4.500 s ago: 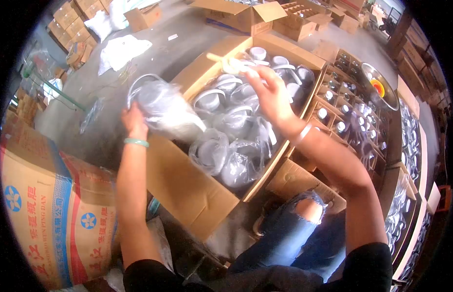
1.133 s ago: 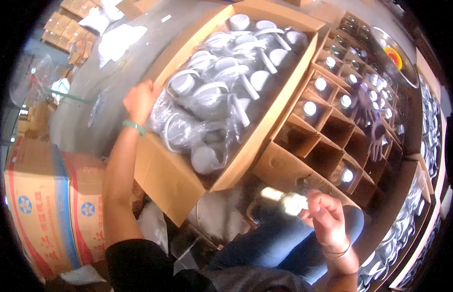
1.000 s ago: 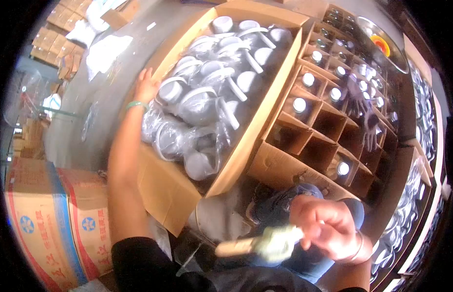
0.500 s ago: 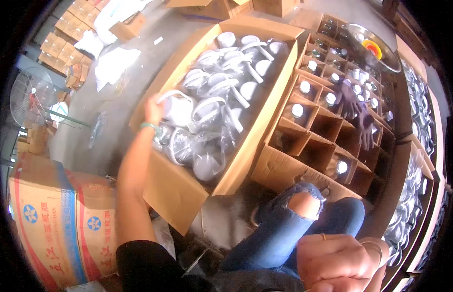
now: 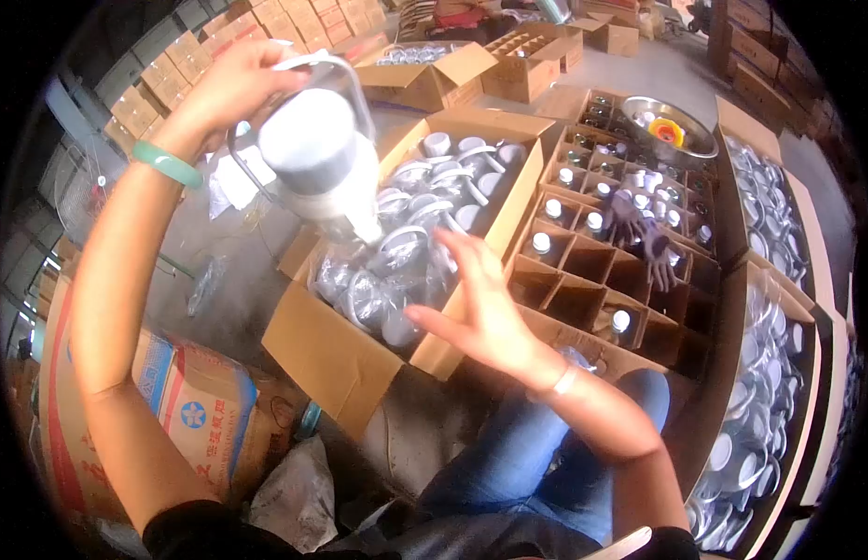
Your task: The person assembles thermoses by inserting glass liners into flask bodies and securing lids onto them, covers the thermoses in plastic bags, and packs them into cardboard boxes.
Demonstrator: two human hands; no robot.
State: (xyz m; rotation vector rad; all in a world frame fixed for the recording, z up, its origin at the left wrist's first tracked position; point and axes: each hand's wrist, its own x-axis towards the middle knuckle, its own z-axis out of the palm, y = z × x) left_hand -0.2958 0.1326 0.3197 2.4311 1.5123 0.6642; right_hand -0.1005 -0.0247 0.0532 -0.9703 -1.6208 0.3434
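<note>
**White flask with a grey lid and loop handle (image 5: 314,154), held aloft beside an open brown cardboard carton (image 5: 333,362)**

The flask hangs, tilted, at upper left of the head view, lid toward the viewer, its lower end overlapping the carton's far left side. The left hand (image 5: 236,86), bearing a pale green bangle (image 5: 166,164) at the wrist, has its fingers curled around the loop handle. The right hand (image 5: 482,313) is open, fingers extended and thumb spread, holding nothing; it lies over the carton's near right part, apart from the flask. Within the carton are grey-lidded flasks in clear plastic bags (image 5: 401,245). Just right stands a cardboard box with cell dividers (image 5: 564,331), some cells occupied by white-capped bottles (image 5: 620,322); dark purplish gloves (image 5: 656,259) lie across it. Beyond the gloves, a round metal basin (image 5: 700,140) contains a yellow-and-orange round object (image 5: 666,133). At lower left stands a brown carton with red and blue print (image 5: 213,439).
</note>
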